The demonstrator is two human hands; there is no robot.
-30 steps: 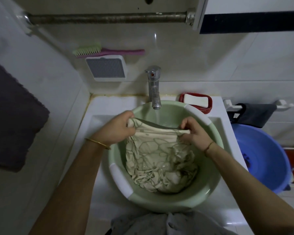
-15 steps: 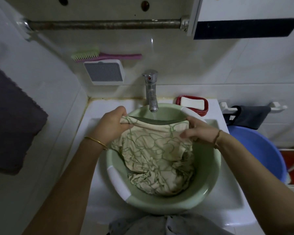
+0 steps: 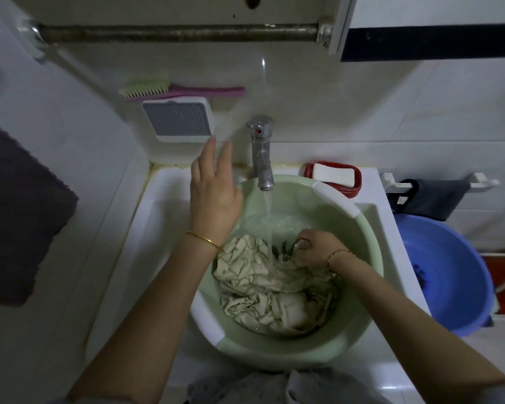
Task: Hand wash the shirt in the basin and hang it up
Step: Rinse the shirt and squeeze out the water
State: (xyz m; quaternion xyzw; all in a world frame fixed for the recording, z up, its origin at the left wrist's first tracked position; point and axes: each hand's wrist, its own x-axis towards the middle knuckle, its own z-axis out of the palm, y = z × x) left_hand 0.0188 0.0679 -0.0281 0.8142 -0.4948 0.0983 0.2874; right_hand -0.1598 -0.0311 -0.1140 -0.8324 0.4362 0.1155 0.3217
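A cream shirt (image 3: 257, 287) with a green line pattern lies crumpled and wet in the pale green basin (image 3: 359, 275), which sits in the white sink. Water runs from the metal tap (image 3: 261, 153) onto the shirt. My right hand (image 3: 315, 247) grips a bunch of the shirt's cloth down in the basin, just right of the stream. My left hand (image 3: 213, 188) is raised with straight fingers, empty, left of the tap and above the basin's back rim.
A white soap bar in a red dish (image 3: 334, 174) sits behind the basin. A blue basin (image 3: 446, 275) stands to the right. A brush (image 3: 169, 88) and a rusty rail (image 3: 175, 33) are on the wall. A dark towel (image 3: 15, 217) hangs left.
My left hand has let go of the shirt and risen toward the tap. The shirt has dropped into the basin, and my right hand has lowered with it, still gripping cloth.
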